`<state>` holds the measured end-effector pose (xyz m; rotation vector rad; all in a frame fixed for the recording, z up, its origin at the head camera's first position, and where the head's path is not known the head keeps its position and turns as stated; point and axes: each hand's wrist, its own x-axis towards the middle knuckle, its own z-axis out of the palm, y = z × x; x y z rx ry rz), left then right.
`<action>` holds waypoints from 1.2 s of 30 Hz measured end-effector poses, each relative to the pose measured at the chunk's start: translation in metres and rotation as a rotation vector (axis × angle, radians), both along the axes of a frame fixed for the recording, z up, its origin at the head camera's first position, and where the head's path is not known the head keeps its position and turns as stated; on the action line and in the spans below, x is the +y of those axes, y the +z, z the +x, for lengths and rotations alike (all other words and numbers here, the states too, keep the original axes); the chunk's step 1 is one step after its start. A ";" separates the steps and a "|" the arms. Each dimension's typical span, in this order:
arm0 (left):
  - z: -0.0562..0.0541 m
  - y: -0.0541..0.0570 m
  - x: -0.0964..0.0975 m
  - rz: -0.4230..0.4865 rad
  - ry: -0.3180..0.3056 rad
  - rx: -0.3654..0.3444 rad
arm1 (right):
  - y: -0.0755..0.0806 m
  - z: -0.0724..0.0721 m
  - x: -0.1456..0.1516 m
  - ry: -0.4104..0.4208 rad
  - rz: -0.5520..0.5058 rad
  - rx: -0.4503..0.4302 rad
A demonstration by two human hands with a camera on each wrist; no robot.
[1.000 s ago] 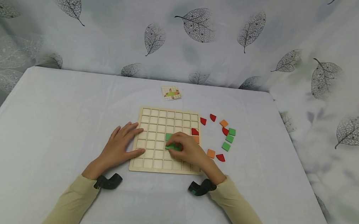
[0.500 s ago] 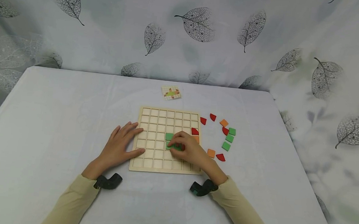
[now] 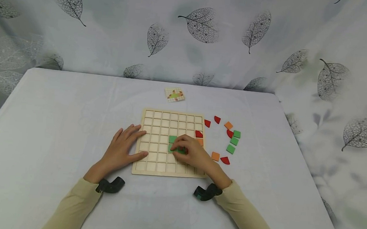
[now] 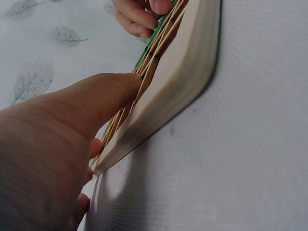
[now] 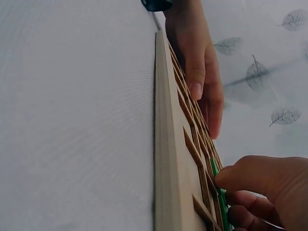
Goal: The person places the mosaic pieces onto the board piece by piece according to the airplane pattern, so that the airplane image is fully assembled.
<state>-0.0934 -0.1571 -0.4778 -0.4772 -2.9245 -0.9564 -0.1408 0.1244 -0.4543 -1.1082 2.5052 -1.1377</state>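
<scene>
A pale wooden grid board (image 3: 153,157) lies flat on the white table. My left hand (image 3: 120,147) rests spread over its left edge, the thumb and fingertips on the grid. Over the middle of the board, my right hand (image 3: 192,152) has curled fingers and pinches at a green square tile (image 3: 181,150) low in the grid; the fingers partly cover it. In the right wrist view, the thumb meets the green strip (image 5: 221,199) of tiles. One more green tile (image 3: 172,139) sits just above, in its cell. A red quarter-circle (image 3: 199,134) and an orange square (image 3: 199,141) lie in right-hand cells.
Right of the board, loose pieces form an arc: red quarter-circles (image 3: 225,160), orange squares (image 3: 215,156) and green squares (image 3: 230,149). A small pattern card (image 3: 174,95) lies beyond the board's far edge. Leaf-print cloth (image 3: 112,24) hangs behind the table.
The right hand has shifted very slightly to the right, uncovering more of the green tiles at its fingertips. The left hand stays put on the board.
</scene>
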 end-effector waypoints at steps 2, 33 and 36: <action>0.000 0.000 0.000 -0.003 0.000 0.004 | 0.000 0.001 0.001 -0.002 -0.007 -0.001; 0.000 -0.002 0.002 -0.010 0.005 0.003 | 0.004 0.002 0.047 -0.088 -0.052 0.049; 0.000 -0.002 0.002 -0.006 0.001 0.006 | 0.004 0.002 0.052 -0.110 -0.056 0.053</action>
